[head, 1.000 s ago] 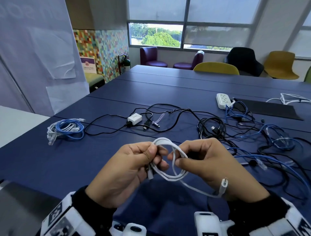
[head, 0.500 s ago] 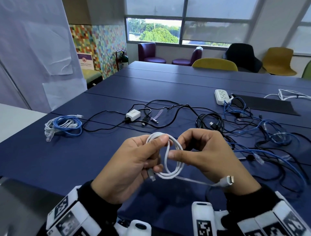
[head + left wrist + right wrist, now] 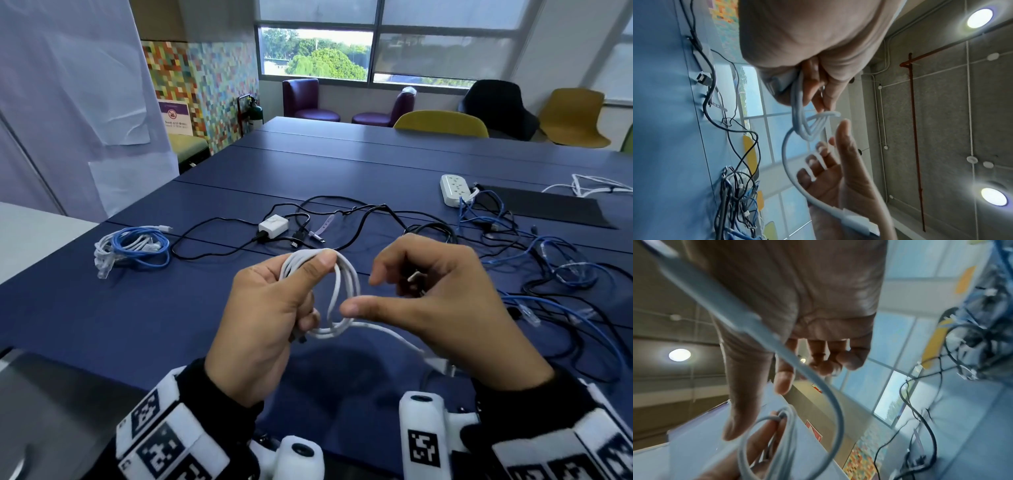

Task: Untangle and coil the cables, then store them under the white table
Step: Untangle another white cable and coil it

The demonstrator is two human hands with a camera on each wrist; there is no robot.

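Holding a small coil of white cable (image 3: 337, 294) above the blue table (image 3: 342, 164), our left hand (image 3: 263, 322) pinches the loops between thumb and fingers. Our right hand (image 3: 442, 308) sits just beside the coil, fingers loosely curled, thumb extended toward the loops; the cable's free tail runs under the palm, its plug partly hidden at the wrist, and we cannot tell whether the hand grips it. A finished blue-and-white bundle (image 3: 133, 246) lies far left. The tangle of black and blue cables (image 3: 534, 260) on the right is cut off by the frame edge; individual strands blur together.
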